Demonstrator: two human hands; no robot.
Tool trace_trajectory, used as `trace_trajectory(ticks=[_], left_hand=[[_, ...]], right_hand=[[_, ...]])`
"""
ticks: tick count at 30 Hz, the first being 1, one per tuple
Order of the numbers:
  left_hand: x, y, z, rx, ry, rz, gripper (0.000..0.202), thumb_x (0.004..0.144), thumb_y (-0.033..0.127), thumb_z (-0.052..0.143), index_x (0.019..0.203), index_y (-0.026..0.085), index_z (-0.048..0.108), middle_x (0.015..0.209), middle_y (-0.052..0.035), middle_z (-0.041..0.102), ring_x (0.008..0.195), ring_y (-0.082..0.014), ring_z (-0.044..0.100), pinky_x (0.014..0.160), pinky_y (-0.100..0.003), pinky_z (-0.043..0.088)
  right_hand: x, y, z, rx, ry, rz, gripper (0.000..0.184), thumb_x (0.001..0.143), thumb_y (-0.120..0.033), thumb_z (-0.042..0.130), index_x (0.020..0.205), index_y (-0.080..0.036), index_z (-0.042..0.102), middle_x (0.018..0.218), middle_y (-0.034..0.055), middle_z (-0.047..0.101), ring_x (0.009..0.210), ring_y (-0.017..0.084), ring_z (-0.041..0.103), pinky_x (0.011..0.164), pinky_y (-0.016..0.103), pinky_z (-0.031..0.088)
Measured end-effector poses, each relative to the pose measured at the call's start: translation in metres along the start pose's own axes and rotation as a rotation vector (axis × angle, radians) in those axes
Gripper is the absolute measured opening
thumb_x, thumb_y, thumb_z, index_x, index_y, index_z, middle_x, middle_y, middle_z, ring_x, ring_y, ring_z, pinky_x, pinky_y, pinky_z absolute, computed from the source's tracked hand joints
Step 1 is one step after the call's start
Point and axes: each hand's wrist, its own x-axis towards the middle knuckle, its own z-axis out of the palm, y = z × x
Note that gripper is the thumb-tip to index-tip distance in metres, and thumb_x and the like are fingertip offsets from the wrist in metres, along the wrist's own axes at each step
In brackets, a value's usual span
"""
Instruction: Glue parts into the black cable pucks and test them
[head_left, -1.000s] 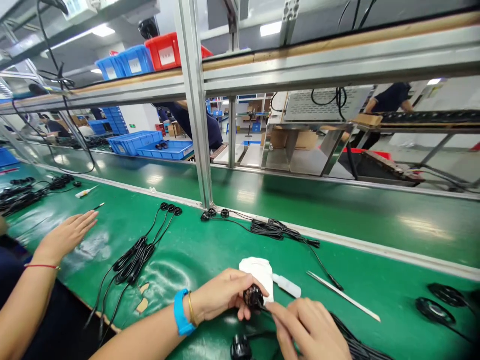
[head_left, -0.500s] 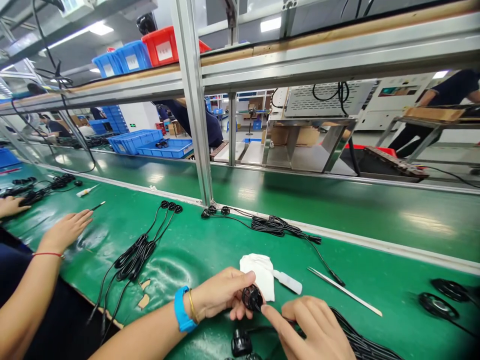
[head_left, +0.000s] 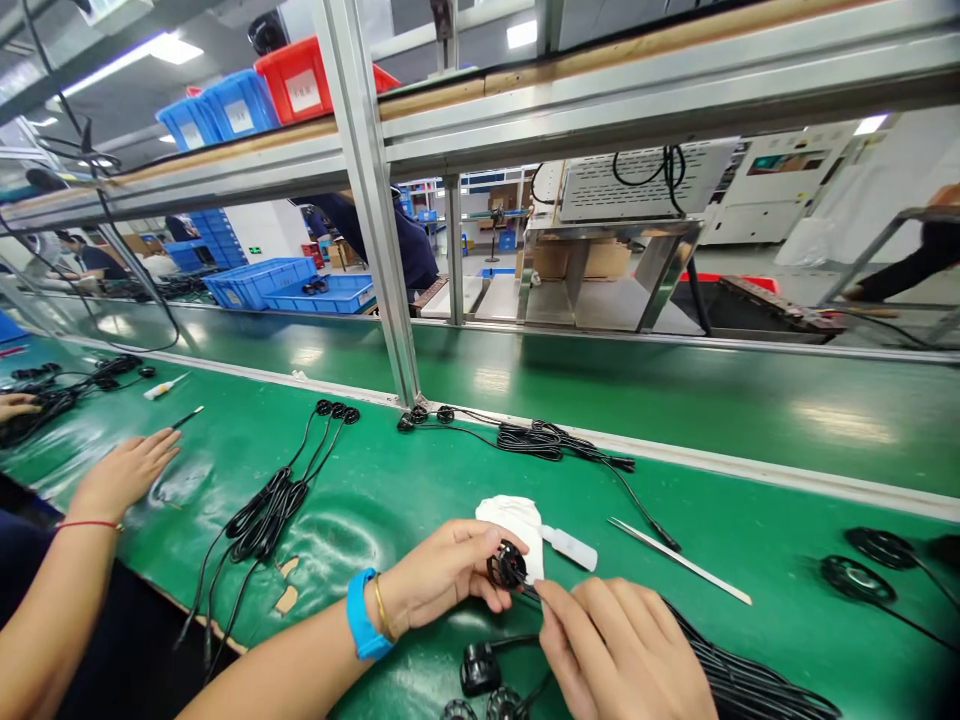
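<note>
My left hand (head_left: 457, 570) is closed, with thumb and fingers around a small round black cable head (head_left: 507, 565). The head's ribbed, open side faces partly toward me. Just right of it, my right hand (head_left: 626, 645) has its fingers curled in and its fingertips pinched at the black cable (head_left: 529, 592) by the head; the fingers hide most of that grip. Below my hands lie more black cable heads (head_left: 480, 668). A coiled bundle of black cable (head_left: 757, 670) runs out from behind my right hand. Beyond my left hand lies a white cloth (head_left: 510, 512) beside a small white bottle (head_left: 570, 548).
Tweezers (head_left: 679, 560) lie on the green mat (head_left: 420, 480). Black cable bundles rest at the left (head_left: 270, 515) and by the rail (head_left: 540, 440); round black parts (head_left: 859, 580) lie at right. A co-worker's hand (head_left: 131, 470) is at left. A metal post (head_left: 375, 220) rises behind.
The round head in my left hand has turned slightly, showing more of its open side. My right fingertips have drawn together and moved a little right and up. The view has shifted slightly.
</note>
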Motion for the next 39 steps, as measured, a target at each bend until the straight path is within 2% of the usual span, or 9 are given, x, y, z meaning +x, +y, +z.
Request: trace_trajectory(ticks=[4, 9, 15, 20, 24, 30, 39], left_hand=[[-0.003, -0.002, 0.002, 0.010, -0.046, 0.049, 0.052, 0.078, 0.052, 0.078, 0.110, 0.011, 0.073, 0.084, -0.0082, 0.068, 0.062, -0.0127, 0.067, 0.059, -0.020, 0.053], [-0.003, -0.002, 0.004, 0.200, -0.021, 0.125, 0.046, 0.081, 0.045, 0.078, 0.113, 0.013, 0.073, 0.088, -0.0079, 0.070, 0.069, -0.0122, 0.067, 0.067, -0.021, 0.054], [0.001, -0.007, 0.002, 0.029, 0.017, 0.087, 0.040, 0.087, 0.042, 0.072, 0.114, 0.013, 0.071, 0.090, -0.0099, 0.071, 0.073, -0.0156, 0.072, 0.068, -0.022, 0.055], [0.000, -0.008, 0.006, -0.004, 0.023, 0.093, 0.036, 0.085, 0.038, 0.075, 0.111, 0.013, 0.072, 0.091, -0.0089, 0.070, 0.073, -0.0138, 0.071, 0.071, -0.022, 0.057], [-0.001, -0.006, 0.008, 0.011, 0.029, 0.084, 0.039, 0.083, 0.040, 0.077, 0.111, 0.013, 0.073, 0.091, -0.0089, 0.070, 0.072, -0.0137, 0.070, 0.071, -0.022, 0.057], [-0.003, -0.008, 0.012, 0.125, 0.046, 0.096, 0.047, 0.084, 0.047, 0.074, 0.117, 0.014, 0.072, 0.095, -0.0098, 0.071, 0.070, -0.0127, 0.070, 0.071, -0.022, 0.057], [-0.004, -0.006, 0.018, 0.197, 0.041, 0.158, 0.047, 0.085, 0.051, 0.070, 0.113, 0.013, 0.074, 0.098, -0.0114, 0.071, 0.068, -0.0115, 0.064, 0.063, -0.021, 0.053]], right_hand=[[-0.004, -0.005, -0.002, -0.087, 0.005, 0.094, 0.005, 0.092, -0.014, 0.060, 0.089, -0.013, 0.063, 0.066, 0.0021, 0.047, 0.066, 0.018, 0.039, 0.064, 0.035, 0.028], [-0.012, -0.009, 0.004, -0.156, -0.048, 0.156, 0.012, 0.094, -0.018, 0.058, 0.083, -0.016, 0.062, 0.066, 0.0017, 0.046, 0.066, 0.018, 0.039, 0.064, 0.036, 0.028], [-0.011, -0.007, 0.005, -0.018, -0.023, 0.176, 0.006, 0.095, -0.020, 0.060, 0.096, -0.016, 0.065, 0.070, 0.0017, 0.049, 0.067, 0.016, 0.041, 0.065, 0.033, 0.029], [-0.009, -0.008, 0.001, -0.022, 0.001, 0.208, 0.004, 0.095, -0.019, 0.062, 0.091, -0.017, 0.063, 0.068, 0.0010, 0.050, 0.065, 0.016, 0.042, 0.065, 0.033, 0.030], [-0.011, -0.010, 0.000, -0.073, -0.027, 0.208, 0.005, 0.093, -0.020, 0.065, 0.089, -0.017, 0.062, 0.068, 0.0006, 0.050, 0.066, 0.015, 0.044, 0.065, 0.033, 0.030], [-0.013, -0.011, 0.005, -0.062, 0.011, 0.236, 0.009, 0.093, -0.020, 0.064, 0.085, -0.018, 0.062, 0.065, -0.0002, 0.046, 0.064, 0.016, 0.041, 0.064, 0.033, 0.029], [-0.014, -0.008, 0.004, -0.019, 0.018, 0.157, 0.004, 0.092, -0.017, 0.067, 0.091, -0.017, 0.063, 0.064, -0.0005, 0.047, 0.063, 0.015, 0.040, 0.063, 0.033, 0.029]])
